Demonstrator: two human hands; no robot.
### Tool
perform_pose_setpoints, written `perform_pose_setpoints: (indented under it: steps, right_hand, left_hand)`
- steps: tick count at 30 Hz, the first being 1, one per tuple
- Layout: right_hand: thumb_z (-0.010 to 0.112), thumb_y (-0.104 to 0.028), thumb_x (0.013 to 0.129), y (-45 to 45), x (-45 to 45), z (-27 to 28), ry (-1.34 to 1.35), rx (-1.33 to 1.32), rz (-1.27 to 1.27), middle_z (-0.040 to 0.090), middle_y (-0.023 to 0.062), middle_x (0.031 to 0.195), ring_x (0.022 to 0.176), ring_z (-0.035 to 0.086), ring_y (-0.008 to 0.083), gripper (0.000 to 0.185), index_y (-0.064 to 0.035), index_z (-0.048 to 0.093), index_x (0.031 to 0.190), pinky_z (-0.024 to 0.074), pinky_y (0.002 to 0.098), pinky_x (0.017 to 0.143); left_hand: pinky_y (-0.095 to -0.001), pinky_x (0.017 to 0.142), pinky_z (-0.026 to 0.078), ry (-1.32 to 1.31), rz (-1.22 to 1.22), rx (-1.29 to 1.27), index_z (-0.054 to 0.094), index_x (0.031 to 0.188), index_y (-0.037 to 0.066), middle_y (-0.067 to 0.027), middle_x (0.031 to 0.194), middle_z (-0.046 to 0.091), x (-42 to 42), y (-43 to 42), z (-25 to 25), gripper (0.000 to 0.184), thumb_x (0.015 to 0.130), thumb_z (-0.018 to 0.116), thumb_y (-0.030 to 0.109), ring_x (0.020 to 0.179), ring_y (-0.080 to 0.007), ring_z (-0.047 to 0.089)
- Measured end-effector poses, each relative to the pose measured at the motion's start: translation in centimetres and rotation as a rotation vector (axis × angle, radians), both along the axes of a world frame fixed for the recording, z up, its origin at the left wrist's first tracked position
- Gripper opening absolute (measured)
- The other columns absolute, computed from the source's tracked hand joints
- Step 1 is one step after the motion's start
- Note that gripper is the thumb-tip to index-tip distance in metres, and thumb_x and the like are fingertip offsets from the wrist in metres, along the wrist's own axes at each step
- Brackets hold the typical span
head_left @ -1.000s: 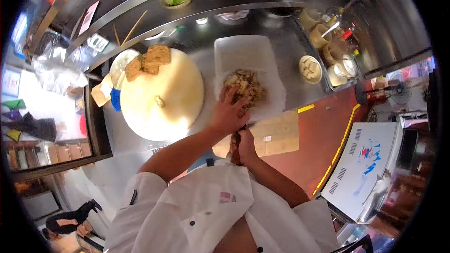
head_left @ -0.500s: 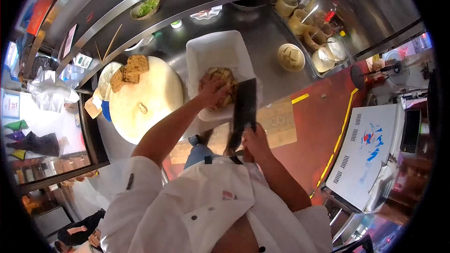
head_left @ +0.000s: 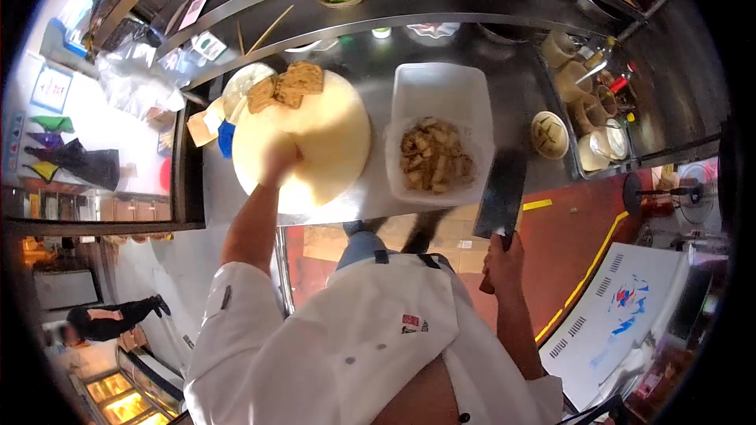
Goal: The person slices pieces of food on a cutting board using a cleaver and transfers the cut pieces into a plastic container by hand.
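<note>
Holding the cleaver [head_left: 501, 201] by the handle [head_left: 487, 284] with the right grip [head_left: 505, 258], closed round it, in front of the desk [head_left: 516, 94] and off its front edge. With the left grip [head_left: 281, 162], blurred over the middle of the board [head_left: 339, 122] toward the desk's left end, cannot tell whether wide, narrow or holding something. To find the cut pieces [head_left: 435, 157], look inside the tub [head_left: 441, 88], mostly in its front half, right of the board and close to the desk's front edge.

Could, as a judgement, knock the tub's right wall with the cleaver, because of its far end so near there; touching or apart, cannot tell. By such a knock, could tip the tub over the front edge and spill the pieces on the floor [head_left: 567, 224]. By swinging the cleaver wide, could also catch the bowl [head_left: 550, 155], toward the desk's right end. Over the board, could cut the left grip if bringing the cleaver there too early. By reaching too far back, could push the slabs [head_left: 303, 79] off the board's back left edge
</note>
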State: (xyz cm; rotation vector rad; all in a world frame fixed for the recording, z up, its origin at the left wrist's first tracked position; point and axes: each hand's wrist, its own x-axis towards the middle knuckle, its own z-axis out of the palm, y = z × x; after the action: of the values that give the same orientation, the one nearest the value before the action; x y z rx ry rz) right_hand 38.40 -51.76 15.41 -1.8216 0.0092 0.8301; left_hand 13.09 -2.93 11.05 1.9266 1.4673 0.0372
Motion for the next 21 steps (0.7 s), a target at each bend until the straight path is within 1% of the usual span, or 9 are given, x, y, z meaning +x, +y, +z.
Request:
perform_pose_setpoints:
  steps: [2, 4, 5, 7, 10, 11, 14, 17, 21]
  right_hand:
    - [0.059, -0.018, 0.104, 0.8, 0.0, 1.0, 0.002, -0.032, 0.001, 0.054, 0.0048, 0.072, 0.051, 0.054, 0.0128, 0.021, -0.0028, 0.050, 0.114, 0.0488, 0.0328, 0.046]
    - [0.060, -0.018, 0.104, 0.9, 0.0, 1.2, -0.005, -0.069, -0.006, 0.053, 0.0042, 0.071, 0.051, 0.053, 0.0120, 0.020, -0.0030, 0.050, 0.115, 0.0489, 0.0322, 0.046]
    - [0.060, -0.017, 0.104, 0.8, 0.1, 1.0, -0.006, -0.041, -0.017, 0.053, 0.0038, 0.071, 0.051, 0.053, 0.0117, 0.019, -0.0032, 0.050, 0.113, 0.0489, 0.0318, 0.046]
    - [0.060, -0.017, 0.103, 0.4, 0.3, 0.5, -0.008, -0.011, -0.028, 0.053, 0.0035, 0.071, 0.052, 0.053, 0.0114, 0.018, -0.0033, 0.050, 0.111, 0.0490, 0.0315, 0.046]
    - [0.060, -0.017, 0.104, -0.9, 0.6, -0.3, -0.046, 0.015, -0.042, 0.051, 0.0031, 0.070, 0.051, 0.052, 0.0113, 0.017, -0.0044, 0.050, 0.108, 0.0489, 0.0315, 0.046]
    - [0.059, -0.017, 0.104, -1.4, 0.7, -0.7, -0.045, 0.040, -0.070, 0.051, 0.0029, 0.070, 0.051, 0.052, 0.0114, 0.016, -0.0044, 0.050, 0.108, 0.0487, 0.0315, 0.046]
    - [0.058, -0.017, 0.105, -2.5, 0.7, -1.4, -0.068, 0.044, -0.113, 0.050, 0.0026, 0.070, 0.050, 0.051, 0.0115, 0.016, -0.0043, 0.050, 0.108, 0.0483, 0.0312, 0.045]
    - [0.058, -0.017, 0.105, -2.7, 0.1, -0.9, -0.069, 0.023, -0.130, 0.050, 0.0025, 0.070, 0.050, 0.051, 0.0115, 0.016, -0.0041, 0.049, 0.108, 0.0478, 0.0311, 0.045]
    - [0.058, -0.020, 0.106, -1.8, -1.2, 0.3, -0.033, 0.039, -0.119, 0.050, 0.0025, 0.069, 0.049, 0.050, 0.0119, 0.018, -0.0044, 0.049, 0.109, 0.0475, 0.0320, 0.045]
  left_hand:
    - [-0.0443, 0.088, 0.056, -0.122, 0.047, -0.003, 0.058, 0.122, -0.003, -0.0247, 0.113, 0.066, 0.7, -1.0, 0.6, 0.068, 0.090, 0.072, 0.055, 0.101, -0.0372, 0.068]
    - [-0.0417, 0.081, 0.057, -0.204, 0.058, 0.027, 0.061, 0.115, -0.003, -0.0214, 0.098, 0.073, 0.9, -0.8, -1.0, 0.060, 0.092, 0.070, 0.052, 0.091, -0.0324, 0.072]
    - [-0.0400, 0.080, 0.057, -0.130, 0.041, 0.095, 0.061, 0.114, -0.003, -0.0208, 0.097, 0.073, 0.2, 0.8, -4.6, 0.057, 0.093, 0.070, 0.049, 0.090, -0.0301, 0.072]
    - [-0.0382, 0.078, 0.057, -0.056, 0.023, 0.164, 0.061, 0.113, -0.003, -0.0203, 0.096, 0.073, -0.1, 2.1, -7.5, 0.053, 0.094, 0.070, 0.046, 0.089, -0.0278, 0.072]
    - [-0.0365, 0.076, 0.055, 0.021, 0.005, 0.104, 0.062, 0.110, -0.002, -0.0176, 0.102, 0.074, 0.0, 3.3, -11.5, 0.037, 0.099, 0.065, 0.033, 0.091, -0.0229, 0.071]
    - [-0.0354, 0.076, 0.055, -0.262, -0.071, -0.134, 0.063, 0.113, -0.001, -0.0149, 0.106, 0.074, -0.3, 4.2, -14.1, 0.032, 0.100, 0.065, 0.029, 0.091, -0.0221, 0.071]
    - [-0.0330, 0.081, 0.053, -0.607, -0.128, -0.454, 0.064, 0.123, 0.002, -0.0096, 0.115, 0.072, 3.4, -0.5, -9.1, 0.030, 0.101, 0.066, 0.023, 0.094, -0.0195, 0.069]
    - [-0.0321, 0.087, 0.052, -0.662, -0.128, -0.438, 0.064, 0.128, 0.003, -0.0071, 0.118, 0.070, 7.2, -6.3, -1.6, 0.036, 0.100, 0.071, 0.024, 0.102, -0.0165, 0.065]
    - [-0.0333, 0.089, 0.052, -0.650, -0.062, -0.285, 0.066, 0.124, 0.002, -0.0073, 0.114, 0.071, 4.7, -3.4, -2.8, 0.033, 0.099, 0.071, 0.022, 0.100, -0.0171, 0.065]
